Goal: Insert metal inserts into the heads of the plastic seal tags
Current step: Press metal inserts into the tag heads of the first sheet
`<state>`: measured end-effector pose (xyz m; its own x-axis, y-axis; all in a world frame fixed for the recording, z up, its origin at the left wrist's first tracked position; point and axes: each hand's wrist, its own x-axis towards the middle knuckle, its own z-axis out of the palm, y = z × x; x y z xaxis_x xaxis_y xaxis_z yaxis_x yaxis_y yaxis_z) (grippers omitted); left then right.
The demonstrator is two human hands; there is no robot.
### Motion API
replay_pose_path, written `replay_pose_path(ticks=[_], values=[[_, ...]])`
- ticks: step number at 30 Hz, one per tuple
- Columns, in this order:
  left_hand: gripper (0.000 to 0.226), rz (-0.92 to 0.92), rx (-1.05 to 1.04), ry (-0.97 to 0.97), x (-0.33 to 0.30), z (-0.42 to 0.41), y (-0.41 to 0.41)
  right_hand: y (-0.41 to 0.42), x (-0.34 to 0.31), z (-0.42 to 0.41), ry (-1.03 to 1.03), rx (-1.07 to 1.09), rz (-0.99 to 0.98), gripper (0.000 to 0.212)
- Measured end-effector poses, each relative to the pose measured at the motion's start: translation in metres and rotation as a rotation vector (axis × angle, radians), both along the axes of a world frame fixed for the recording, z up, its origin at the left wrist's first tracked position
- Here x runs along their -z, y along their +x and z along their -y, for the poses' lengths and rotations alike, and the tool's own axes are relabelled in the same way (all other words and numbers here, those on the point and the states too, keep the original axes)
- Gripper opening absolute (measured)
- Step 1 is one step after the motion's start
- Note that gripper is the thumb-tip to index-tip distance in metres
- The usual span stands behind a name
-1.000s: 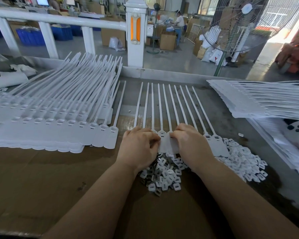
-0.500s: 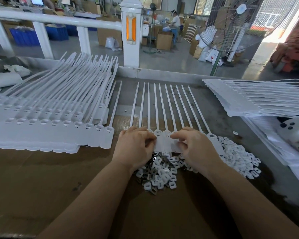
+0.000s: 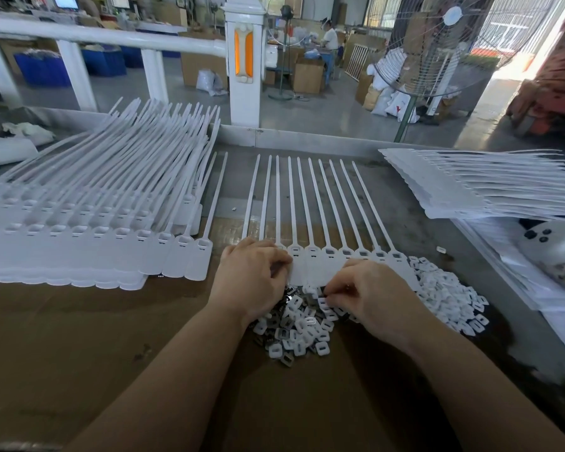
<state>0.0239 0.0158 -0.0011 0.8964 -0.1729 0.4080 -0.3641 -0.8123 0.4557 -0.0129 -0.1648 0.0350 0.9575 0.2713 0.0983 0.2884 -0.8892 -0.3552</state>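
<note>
A worker's left hand (image 3: 253,277) rests on the near-left end of a row of tags (image 3: 310,223) laid side by side on the table (image 3: 405,203), fingers curled down onto the tag bodies; whether it pinches one or just presses can't be told from this angle. The right hand (image 3: 369,293) sits just beside it, fingertips curled and pinching at a small piece, prob. an insert, at the near edge of the tags, above the insert pile (image 3: 302,324). That pile, white and dark metal bits mixed, lies btwn the two wrists on brown cardboard (image 3: 79,337); more white pieces (image 3: 450,295) spread to the right. Several tag heads (image 3: 346,253) w/ dark slots show past the knuckles. A big fan of tags (image 3: 88,203) lies at left, a flat stack (image 3: 490,187) at right. A fan (image 3: 437,44) stands beyond the table.
</note>
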Motion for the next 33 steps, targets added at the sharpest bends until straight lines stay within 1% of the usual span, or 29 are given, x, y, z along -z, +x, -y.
replay_pose_path(ticks=[3,8,12,16,22,28,30,33], values=[[0.020,0.000,0.001,-0.001,0.000,0.000,0.000,-0.002,-0.001,0.002,0.062,-0.005,-0.017,0.003],[0.020,0.005,0.007,-0.010,0.000,0.000,0.000,-0.002,-0.004,0.009,0.307,0.046,-0.045,0.007],[0.020,0.003,0.002,-0.012,0.000,0.000,0.000,-0.003,-0.004,0.011,0.335,0.072,-0.066,0.017],[0.020,-0.006,0.001,-0.009,0.001,0.000,0.001,-0.004,-0.006,0.013,0.346,0.068,-0.091,0.011],[0.019,-0.014,0.002,-0.022,0.000,0.000,0.000,-0.005,-0.008,0.015,0.555,0.100,-0.167,0.012],[0.019,-0.019,0.004,-0.021,-0.001,0.000,0.000,-0.003,-0.006,0.016,0.658,0.118,-0.205,0.012],[0.019,-0.023,0.003,-0.020,-0.001,0.000,0.000,-0.001,-0.005,0.016,0.670,0.140,-0.178,0.011],[0.019,-0.018,0.006,-0.024,-0.001,0.000,0.000,0.007,-0.002,0.015,0.612,0.207,-0.051,0.009]])
